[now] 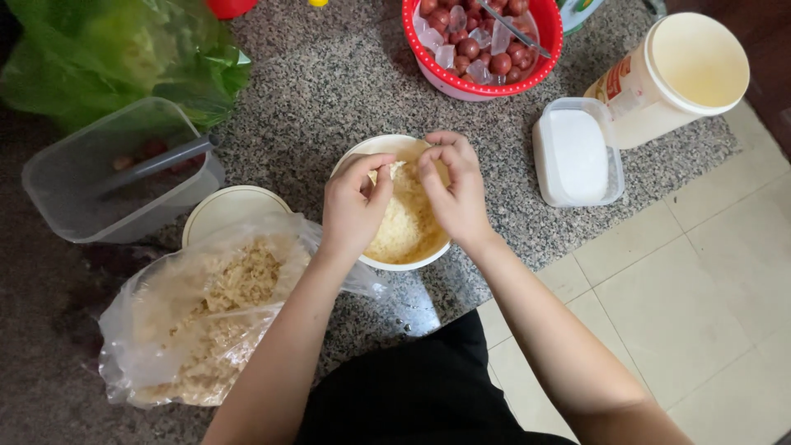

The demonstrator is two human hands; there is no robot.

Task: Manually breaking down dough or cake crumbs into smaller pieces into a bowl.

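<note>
both hands work over the cream bowl (375, 152) of pale yellow noodle bits (404, 227) in the middle of the granite counter (329, 82). judging by this, crumbling goes best low over the bowl so nothing scatters. the left hand (353, 206) and right hand (453, 185) each pinch a small noodle clump (399, 170) between curled fingers, nearly closed

a home kitchen, it looks like: a speckled granite surface (346, 82) beside pale floor tiles (700, 288), crowded with a red colander of fruit and ice (482, 41), plastic tubs (115, 169) and a bowl of yellowish crumbled food (404, 222).
</note>
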